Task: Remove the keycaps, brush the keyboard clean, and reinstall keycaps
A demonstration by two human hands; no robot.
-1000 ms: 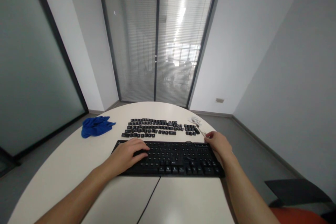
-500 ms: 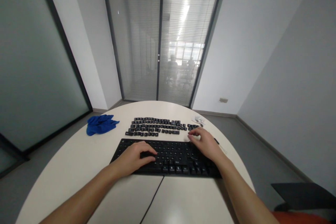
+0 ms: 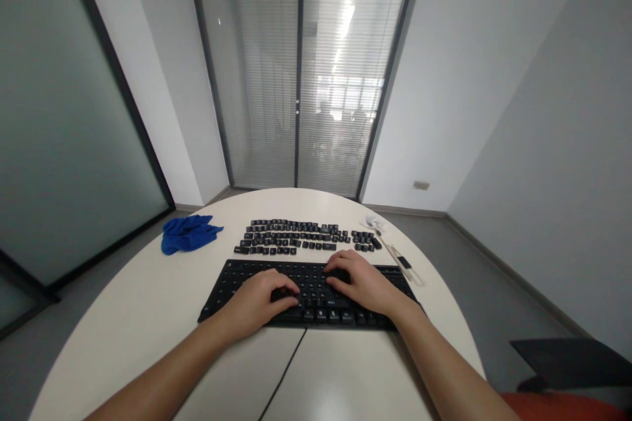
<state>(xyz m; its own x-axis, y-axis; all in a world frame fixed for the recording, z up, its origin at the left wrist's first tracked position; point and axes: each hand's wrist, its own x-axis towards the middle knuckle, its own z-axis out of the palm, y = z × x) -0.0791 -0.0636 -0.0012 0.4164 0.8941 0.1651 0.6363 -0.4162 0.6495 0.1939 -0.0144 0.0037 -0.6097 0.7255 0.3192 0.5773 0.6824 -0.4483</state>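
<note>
A black keyboard (image 3: 316, 320) lies near the front of the round white table, with keycaps on its near row and bare key posts over much of the rest. My left hand (image 3: 260, 299) rests on its left-middle part, fingers curved and thumb apart, nothing visible between them. Over the right-middle part is my right hand (image 3: 363, 281), its fingers bent toward the key posts; whether a small keycap is between the fingertips cannot be made out. Behind the keyboard, loose black keycaps (image 3: 286, 237) lie in rows, with a smaller group (image 3: 364, 239) to their right.
A crumpled blue cloth (image 3: 190, 234) lies at the table's left. At the right are thin sticks with a black piece (image 3: 404, 262) and a white crumpled item (image 3: 376, 223). A dark cable (image 3: 282, 375) runs to the front edge. A black chair part (image 3: 573, 362) stands lower right.
My right hand has moved left from near the smaller keycap group to over the keyboard. My left hand has shifted slightly right along it.
</note>
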